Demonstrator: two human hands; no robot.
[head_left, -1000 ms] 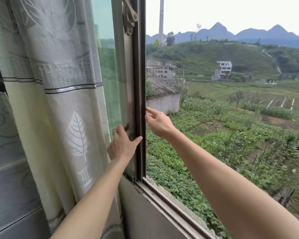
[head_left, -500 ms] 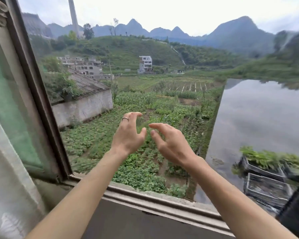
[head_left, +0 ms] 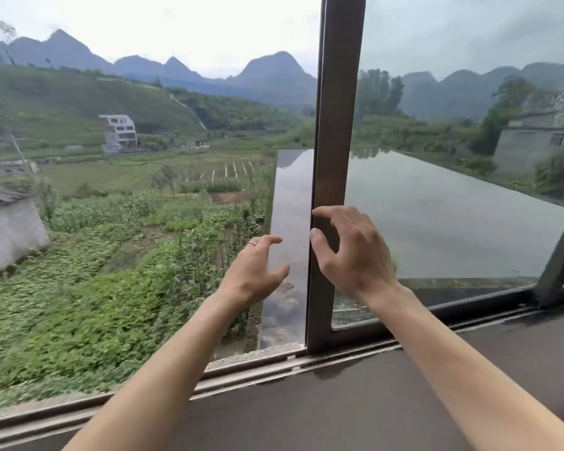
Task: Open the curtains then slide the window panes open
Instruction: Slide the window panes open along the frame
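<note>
Outside lie fields; right hand (head_left: 352, 252) pinches the window pane frame (head_left: 334, 157), left hand (head_left: 253, 271) spread, empty.

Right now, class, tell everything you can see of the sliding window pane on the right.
The sliding window pane is tinted glass in a brown, metal-looking frame. Its upright left stile stands vertical, its foot in the sill track. The opening to its left is bare. The right hand curls around the stile's edge, fingers touching it; the left hand hovers beside it, apart.
</note>
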